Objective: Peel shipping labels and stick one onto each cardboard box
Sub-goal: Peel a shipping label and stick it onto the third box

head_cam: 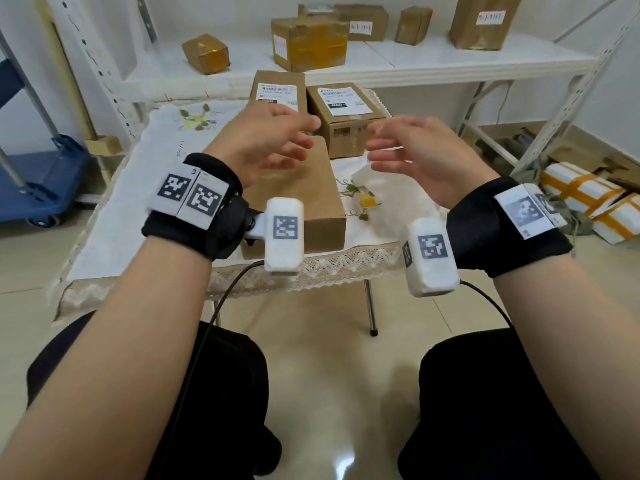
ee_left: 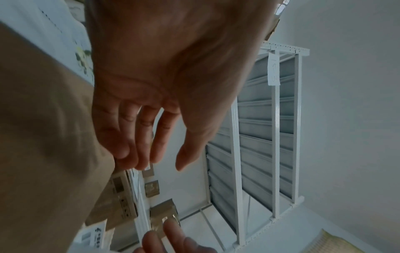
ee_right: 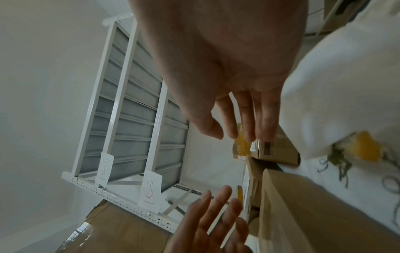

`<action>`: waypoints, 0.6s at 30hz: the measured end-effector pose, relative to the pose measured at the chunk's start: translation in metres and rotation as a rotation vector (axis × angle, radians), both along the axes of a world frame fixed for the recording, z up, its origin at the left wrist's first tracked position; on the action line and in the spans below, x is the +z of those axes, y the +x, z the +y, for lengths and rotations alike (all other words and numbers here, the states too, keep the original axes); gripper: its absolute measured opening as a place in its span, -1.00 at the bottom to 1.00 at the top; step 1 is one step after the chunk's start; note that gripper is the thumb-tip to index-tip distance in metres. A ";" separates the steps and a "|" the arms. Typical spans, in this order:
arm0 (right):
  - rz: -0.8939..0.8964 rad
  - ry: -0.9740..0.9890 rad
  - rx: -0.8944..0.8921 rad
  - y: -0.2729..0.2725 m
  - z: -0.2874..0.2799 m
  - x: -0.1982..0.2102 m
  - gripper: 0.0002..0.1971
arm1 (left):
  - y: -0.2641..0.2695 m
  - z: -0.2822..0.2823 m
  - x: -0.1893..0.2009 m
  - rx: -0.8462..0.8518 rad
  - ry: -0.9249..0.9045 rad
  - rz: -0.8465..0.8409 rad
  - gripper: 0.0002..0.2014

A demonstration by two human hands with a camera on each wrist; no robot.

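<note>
A plain brown cardboard box (head_cam: 301,199) lies on the clothed table (head_cam: 114,216), and its visible top bears no label. Behind it stand two boxes with white shipping labels on top, the left labelled box (head_cam: 278,93) and the right labelled box (head_cam: 346,109). My left hand (head_cam: 294,143) and right hand (head_cam: 384,150) hover over the plain box's far end, palms facing, fingers straight and spread, holding nothing. The left wrist view shows the left hand (ee_left: 155,150) beside the plain box (ee_left: 43,137). In the right wrist view the right hand (ee_right: 233,130) is empty. A white sheet (head_cam: 377,188) lies under the right hand.
A white shelf (head_cam: 433,60) behind the table carries several taped cardboard boxes (head_cam: 308,43). A blue cart (head_cam: 41,178) stands at the left. White parcels with orange tape (head_cam: 588,199) lie on the floor at the right. The table's lace edge (head_cam: 311,268) is just before my knees.
</note>
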State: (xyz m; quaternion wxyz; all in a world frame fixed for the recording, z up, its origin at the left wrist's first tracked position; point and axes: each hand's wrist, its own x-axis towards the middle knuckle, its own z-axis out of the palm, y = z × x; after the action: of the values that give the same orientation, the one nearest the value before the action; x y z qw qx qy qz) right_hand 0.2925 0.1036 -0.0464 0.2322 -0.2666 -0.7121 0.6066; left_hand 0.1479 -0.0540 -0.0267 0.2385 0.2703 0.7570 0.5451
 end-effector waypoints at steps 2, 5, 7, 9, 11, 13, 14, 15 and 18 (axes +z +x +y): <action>0.008 0.041 -0.038 0.003 0.008 0.000 -0.80 | 0.006 0.011 -0.001 -0.053 -0.021 -0.023 -0.69; 0.007 0.062 -0.108 0.008 0.023 -0.008 -0.80 | 0.014 0.025 -0.004 -0.135 -0.048 -0.047 -0.64; -0.011 0.086 -0.171 0.008 0.032 -0.015 -0.85 | 0.019 0.033 -0.006 -0.181 -0.066 -0.036 -0.66; -0.037 0.122 -0.229 0.009 0.038 -0.020 -0.85 | 0.023 0.040 -0.008 -0.208 -0.095 -0.009 -0.68; -0.071 0.141 -0.231 0.011 0.042 -0.022 -0.82 | 0.026 0.047 -0.010 -0.215 -0.113 0.007 -0.65; -0.151 0.140 -0.186 0.011 0.045 -0.024 -0.82 | 0.027 0.051 -0.012 -0.216 -0.115 0.003 -0.62; -0.197 0.139 -0.167 0.012 0.047 -0.025 -0.82 | 0.028 0.054 -0.013 -0.219 -0.115 -0.002 -0.62; -0.229 0.134 -0.154 0.013 0.048 -0.026 -0.83 | 0.028 0.056 -0.014 -0.227 -0.119 0.000 -0.62; -0.270 0.132 -0.151 0.014 0.052 -0.030 -0.79 | 0.031 0.062 -0.016 -0.261 -0.153 0.033 -0.66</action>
State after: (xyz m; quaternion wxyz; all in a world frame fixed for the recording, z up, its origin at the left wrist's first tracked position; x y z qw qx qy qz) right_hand 0.3069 0.1552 -0.0759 0.1964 -0.3823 -0.7531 0.4981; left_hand 0.1791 0.0077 -0.0428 0.3145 0.3563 0.7587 0.4456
